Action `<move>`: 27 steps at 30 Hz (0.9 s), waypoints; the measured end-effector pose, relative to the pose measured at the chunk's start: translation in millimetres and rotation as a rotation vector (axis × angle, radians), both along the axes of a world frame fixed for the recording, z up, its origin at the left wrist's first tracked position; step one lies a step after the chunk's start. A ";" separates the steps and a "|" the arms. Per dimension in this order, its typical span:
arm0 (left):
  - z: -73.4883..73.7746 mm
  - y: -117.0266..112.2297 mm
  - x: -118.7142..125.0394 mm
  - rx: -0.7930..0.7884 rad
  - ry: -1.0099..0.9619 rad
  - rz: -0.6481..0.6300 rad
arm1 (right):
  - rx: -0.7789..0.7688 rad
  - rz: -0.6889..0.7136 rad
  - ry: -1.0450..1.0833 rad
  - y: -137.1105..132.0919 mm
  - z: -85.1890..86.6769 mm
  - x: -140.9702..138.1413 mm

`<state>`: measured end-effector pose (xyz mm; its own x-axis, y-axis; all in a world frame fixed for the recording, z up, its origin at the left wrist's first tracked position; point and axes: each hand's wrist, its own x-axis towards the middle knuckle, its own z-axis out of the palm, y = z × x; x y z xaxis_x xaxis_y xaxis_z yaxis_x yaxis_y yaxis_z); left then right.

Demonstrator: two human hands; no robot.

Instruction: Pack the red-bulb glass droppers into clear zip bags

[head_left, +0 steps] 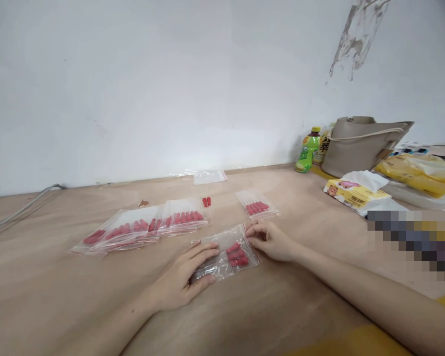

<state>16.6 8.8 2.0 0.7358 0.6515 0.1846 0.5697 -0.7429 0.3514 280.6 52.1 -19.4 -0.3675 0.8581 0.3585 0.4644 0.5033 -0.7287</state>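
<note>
A small clear zip bag with several red-handled pieces inside lies flat on the tan table. My left hand rests flat on the bag's left end, fingers stretched out. My right hand pinches the bag's right edge with curled fingers. Beyond them lies a row of overlapping filled bags, two loose red-tipped pieces and one separate filled bag.
An empty clear bag lies near the white wall. At the back right stand a green bottle, a beige handbag, a tissue pack and yellow plastic packaging. A grey cable runs at the left.
</note>
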 end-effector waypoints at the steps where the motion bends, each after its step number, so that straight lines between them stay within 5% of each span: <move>1: 0.5 0.0 0.3 0.000 0.002 0.002 | -0.009 -0.075 -0.014 4.9 4.2 0.8; 4: 2.1 -0.1 1.1 -0.019 -0.017 0.002 | 0.017 -0.250 -0.102 28.3 19.6 -5.3; 8: 3.3 -0.8 1.9 -0.051 -0.069 0.007 | 0.002 -0.310 -0.286 69.4 34.4 -41.9; 16: 3.4 -1.9 0.3 -0.064 -0.091 0.002 | -0.146 -0.317 -0.456 111.6 31.3 -118.4; 27: 2.6 -1.0 1.9 -0.048 -0.073 -0.001 | -0.232 -0.406 -0.510 115.0 40.6 -51.7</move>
<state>18.5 7.8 4.6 0.7221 0.6603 0.2062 0.5408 -0.7248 0.4269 228.9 167.1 21.2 -0.0752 0.9970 0.0162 0.8964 0.0747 -0.4369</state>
